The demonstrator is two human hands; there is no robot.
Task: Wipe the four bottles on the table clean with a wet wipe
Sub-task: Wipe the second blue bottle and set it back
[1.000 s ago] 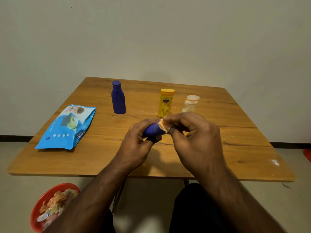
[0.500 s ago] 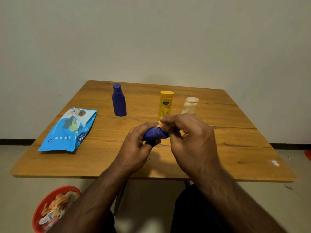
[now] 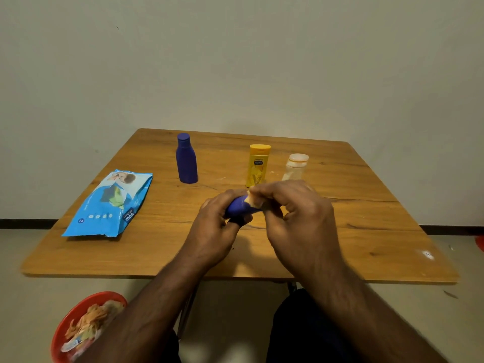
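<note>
My left hand (image 3: 217, 226) grips a small blue bottle (image 3: 239, 207) lying sideways above the middle of the wooden table (image 3: 366, 231). My right hand (image 3: 296, 218) pinches a wet wipe (image 3: 253, 201) against the bottle's right end; most of the wipe is hidden by my fingers. Three bottles stand upright behind my hands: a tall blue bottle (image 3: 186, 159) at the left, a yellow bottle (image 3: 258, 165) in the middle and a clear bottle with a pale cap (image 3: 296, 167) at the right, its lower part hidden by my right hand.
A blue pack of wet wipes (image 3: 110, 205) lies flat on the table's left side. On the floor at the lower left stands a red bin (image 3: 68, 323) with crumpled used wipes in it. A plain wall rises just behind the table.
My right hand has shifted slightly along the small blue bottle with the wipe, which shows again at the bottle's end. The view has tilted a little, so the table sits lower.
</note>
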